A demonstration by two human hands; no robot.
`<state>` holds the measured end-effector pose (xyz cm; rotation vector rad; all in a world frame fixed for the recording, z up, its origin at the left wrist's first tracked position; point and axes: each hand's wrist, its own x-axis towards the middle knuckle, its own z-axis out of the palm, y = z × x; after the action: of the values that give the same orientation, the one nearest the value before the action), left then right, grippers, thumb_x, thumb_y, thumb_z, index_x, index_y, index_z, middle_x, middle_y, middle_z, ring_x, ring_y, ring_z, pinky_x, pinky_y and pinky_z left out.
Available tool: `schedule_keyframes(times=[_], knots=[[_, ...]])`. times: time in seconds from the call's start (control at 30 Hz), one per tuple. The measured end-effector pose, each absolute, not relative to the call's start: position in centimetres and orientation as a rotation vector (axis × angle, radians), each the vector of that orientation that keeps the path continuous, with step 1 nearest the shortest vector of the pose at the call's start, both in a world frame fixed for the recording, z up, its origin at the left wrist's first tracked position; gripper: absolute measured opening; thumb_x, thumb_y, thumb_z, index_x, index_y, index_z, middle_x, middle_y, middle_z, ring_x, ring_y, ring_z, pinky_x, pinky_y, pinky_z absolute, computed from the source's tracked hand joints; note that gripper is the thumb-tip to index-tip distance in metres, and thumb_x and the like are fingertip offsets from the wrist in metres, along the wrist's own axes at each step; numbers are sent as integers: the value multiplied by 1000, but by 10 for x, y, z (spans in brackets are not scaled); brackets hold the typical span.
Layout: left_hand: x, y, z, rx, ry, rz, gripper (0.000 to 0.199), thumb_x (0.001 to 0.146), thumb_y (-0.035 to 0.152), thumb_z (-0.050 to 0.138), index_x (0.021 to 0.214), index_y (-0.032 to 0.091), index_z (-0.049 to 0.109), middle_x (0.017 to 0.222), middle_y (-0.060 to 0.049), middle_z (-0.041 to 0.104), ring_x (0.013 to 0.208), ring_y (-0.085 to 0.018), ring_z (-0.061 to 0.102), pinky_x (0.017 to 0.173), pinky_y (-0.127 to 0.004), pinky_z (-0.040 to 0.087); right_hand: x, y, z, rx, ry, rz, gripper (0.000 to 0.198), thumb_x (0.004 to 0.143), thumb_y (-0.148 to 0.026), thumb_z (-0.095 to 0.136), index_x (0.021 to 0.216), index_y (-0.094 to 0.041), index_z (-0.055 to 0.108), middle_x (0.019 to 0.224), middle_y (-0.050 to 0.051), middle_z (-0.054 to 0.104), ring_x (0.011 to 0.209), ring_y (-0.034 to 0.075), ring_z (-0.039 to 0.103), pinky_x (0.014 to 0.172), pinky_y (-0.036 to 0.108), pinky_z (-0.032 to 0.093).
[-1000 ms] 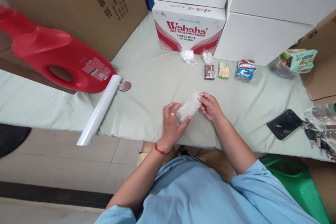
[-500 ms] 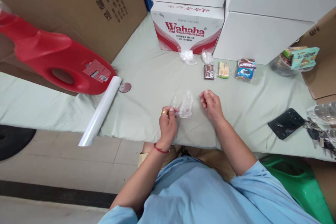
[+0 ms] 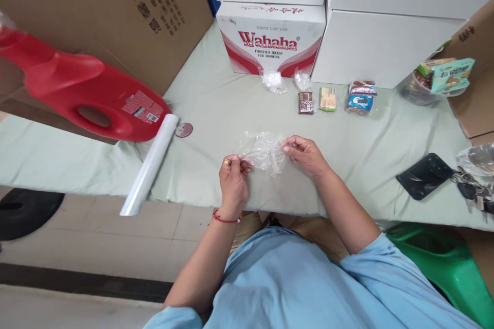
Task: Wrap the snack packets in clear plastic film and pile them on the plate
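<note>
A crumpled sheet of clear plastic film (image 3: 264, 151) is stretched between my two hands, just over the cloth-covered table. My left hand (image 3: 234, 177), with a gold ring and a red bracelet, pinches its left side. On the other side, my right hand (image 3: 306, 155) grips the film's right edge between thumb and fingers. Beyond them lie a brown cocoa snack packet (image 3: 305, 103), a yellow-green packet (image 3: 328, 99) and a blue packet (image 3: 359, 103). Two wads of clear plastic, one wad (image 3: 274, 82) and a smaller wad (image 3: 302, 80), rest before the Wahaha box.
At left, a red jug (image 3: 88, 95) lies near a white roll (image 3: 150, 165) and a round brownish disc (image 3: 184, 130). The Wahaha box (image 3: 272, 38) stands at the back. To the right are a snack tub (image 3: 420, 93), a black pouch (image 3: 424, 176) and keys (image 3: 469, 189).
My right hand has taken hold of the film's right side. My left hand has moved left, and the film is now spread wider between both hands.
</note>
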<state>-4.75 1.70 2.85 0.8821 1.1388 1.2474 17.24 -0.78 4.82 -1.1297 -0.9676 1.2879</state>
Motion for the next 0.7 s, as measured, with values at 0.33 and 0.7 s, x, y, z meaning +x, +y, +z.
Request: schedule_keyframes(times=[0.33,0.7], knots=[[-89,36,32,774,1159,1344,32,81,43,77,86,22,53,75,4,63,65,-9,63,58,-20,46,197,3,46,-1179,-585,1052,39,64,-47,92,84,-24,68,72,-4,57,57,8,40,47,21,32],[-104,39,30,805,1382,1170,28,75,38,77,86,19,60,79,-1,72,68,-13,72,56,-19,49,203,0,55,-1140,-535,1042,31,69,-40,86,85,-25,64,93,0,75,50,6,29,42,20,21]])
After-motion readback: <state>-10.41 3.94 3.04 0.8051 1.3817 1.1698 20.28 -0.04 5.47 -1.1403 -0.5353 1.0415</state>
